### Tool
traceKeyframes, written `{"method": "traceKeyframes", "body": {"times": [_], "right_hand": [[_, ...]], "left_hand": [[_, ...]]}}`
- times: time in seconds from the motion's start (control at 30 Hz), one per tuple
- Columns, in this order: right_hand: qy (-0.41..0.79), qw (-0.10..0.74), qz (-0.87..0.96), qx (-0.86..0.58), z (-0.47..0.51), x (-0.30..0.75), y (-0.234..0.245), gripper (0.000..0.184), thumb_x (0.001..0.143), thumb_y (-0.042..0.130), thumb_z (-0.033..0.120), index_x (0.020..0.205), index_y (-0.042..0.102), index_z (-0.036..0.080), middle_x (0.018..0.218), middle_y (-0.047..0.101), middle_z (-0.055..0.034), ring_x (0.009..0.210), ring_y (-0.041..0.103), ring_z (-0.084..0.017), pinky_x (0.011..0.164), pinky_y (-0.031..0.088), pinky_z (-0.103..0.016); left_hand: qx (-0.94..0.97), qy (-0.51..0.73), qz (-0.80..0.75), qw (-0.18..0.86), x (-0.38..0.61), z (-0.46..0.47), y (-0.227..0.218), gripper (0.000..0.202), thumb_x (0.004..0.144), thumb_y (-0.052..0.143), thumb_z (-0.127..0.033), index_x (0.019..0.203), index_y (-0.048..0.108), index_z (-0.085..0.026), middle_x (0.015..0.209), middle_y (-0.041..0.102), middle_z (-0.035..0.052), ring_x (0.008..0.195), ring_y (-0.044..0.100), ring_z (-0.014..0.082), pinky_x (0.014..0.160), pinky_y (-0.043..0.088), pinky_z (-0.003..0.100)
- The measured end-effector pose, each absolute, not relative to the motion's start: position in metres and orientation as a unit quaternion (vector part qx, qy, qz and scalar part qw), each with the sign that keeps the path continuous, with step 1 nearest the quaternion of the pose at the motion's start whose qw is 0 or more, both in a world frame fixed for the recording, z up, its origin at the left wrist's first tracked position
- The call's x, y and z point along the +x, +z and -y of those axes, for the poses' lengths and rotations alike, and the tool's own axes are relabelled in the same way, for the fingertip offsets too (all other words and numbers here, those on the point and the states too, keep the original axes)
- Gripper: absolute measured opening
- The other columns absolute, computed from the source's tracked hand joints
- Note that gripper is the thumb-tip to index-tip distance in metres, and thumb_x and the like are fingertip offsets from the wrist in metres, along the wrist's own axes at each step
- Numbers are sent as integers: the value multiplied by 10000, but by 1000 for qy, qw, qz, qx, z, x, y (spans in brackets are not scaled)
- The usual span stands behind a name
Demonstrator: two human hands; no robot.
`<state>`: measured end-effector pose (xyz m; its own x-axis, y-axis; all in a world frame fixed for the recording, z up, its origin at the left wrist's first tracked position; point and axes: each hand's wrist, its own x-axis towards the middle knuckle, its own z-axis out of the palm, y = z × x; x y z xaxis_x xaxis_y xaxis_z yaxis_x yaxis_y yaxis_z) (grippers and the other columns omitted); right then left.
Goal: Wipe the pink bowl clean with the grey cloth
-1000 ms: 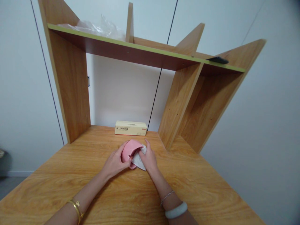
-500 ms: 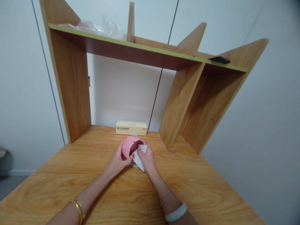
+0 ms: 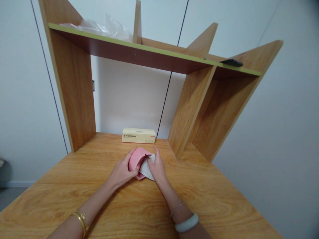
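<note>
A pink bowl-like container, tipped so its opening faces right and toward me, is held just above or on the desk. My left hand is closed around its left side, thumb at the near rim. In my right hand is a light grey cloth, pressed into the opening of the container. The right fingertips are hidden inside it, behind the cloth.
Behind my hands a cream cling-film box lies at the back of the wooden desk. Wooden uprights and a shelf rise around it. On the shelf are clear plastic wrap and a dark flat object.
The pink container has tilted and turned slightly in my left hand. My right hand has pushed the cloth further into its opening, and the cloth's loose end has shifted.
</note>
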<state>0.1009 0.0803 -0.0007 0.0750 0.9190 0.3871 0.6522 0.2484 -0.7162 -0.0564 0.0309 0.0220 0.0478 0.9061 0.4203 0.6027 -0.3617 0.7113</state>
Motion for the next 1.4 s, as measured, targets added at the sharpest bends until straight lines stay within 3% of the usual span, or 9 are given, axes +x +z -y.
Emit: {"method": "traceKeyframes", "body": {"times": [0.13,0.2,0.3,0.6,0.7,0.87,1.13,1.27,1.4], "right_hand": [[204,507,619,-564,-87,98,-9,545,763,487,313,1275,364,173,1049,614,-95,904,592,-201,752,445,-294],[211,529,608,-553,-88,96,-11,517,766,480,311,1256,386,177,1082,602,-92,941,579,-197,775,443,-294],[207,521,613,-556,-87,93,-11,517,757,496,316,1246,399,181,1073,608,-87,945,578,-194,771,445,-289],[58,346,682,-642,-70,100,17,619,770,507,370,1327,293,205,845,662,-82,773,620,-237,643,415,-287],[51,352,690,-630,-70,102,17,615,762,516,356,1319,301,207,873,659,-81,796,615,-234,665,412,-287],[161,415,670,-593,-81,102,0,535,744,516,279,1258,388,202,955,645,-73,833,605,-199,700,433,-272],[236,540,611,-529,-87,95,-8,419,784,435,284,1187,450,170,1109,591,-95,991,562,-187,821,433,-295],[228,520,620,-542,-83,93,-5,454,773,461,312,1202,432,168,1084,603,-95,958,578,-190,785,445,-291],[135,428,640,-624,-76,96,6,598,745,524,341,1292,342,184,943,646,-97,850,611,-225,688,444,-293]], "left_hand": [[671,480,-506,251,-54,-34,19,832,728,543,-421,1384,97,-170,1144,556,127,975,568,230,860,428,372],[673,502,-468,274,-51,-33,18,874,713,574,-404,1381,63,-168,1204,509,138,1028,539,226,896,406,367],[677,519,-443,275,-47,-33,17,780,716,571,-386,1345,170,-158,1255,459,135,1097,487,223,936,379,354],[680,439,-556,187,-58,-35,17,616,700,534,-359,1265,381,-167,1082,604,100,975,568,240,855,431,360],[690,437,-547,183,-58,-33,20,618,684,537,-332,1262,397,-163,1078,612,98,932,587,231,813,450,337],[699,417,-554,176,-57,-31,21,631,680,561,-396,1260,414,-195,1071,616,93,937,587,254,808,446,360],[680,487,-485,254,-54,-38,8,867,660,612,-412,1362,159,-179,1189,528,127,987,562,231,824,448,352],[680,487,-496,232,-52,-38,6,792,671,601,-391,1332,224,-172,1173,538,119,1018,544,230,841,439,347],[678,450,-551,187,-56,-38,11,690,686,572,-370,1290,313,-160,1072,596,106,982,560,244,823,440,360]]}}
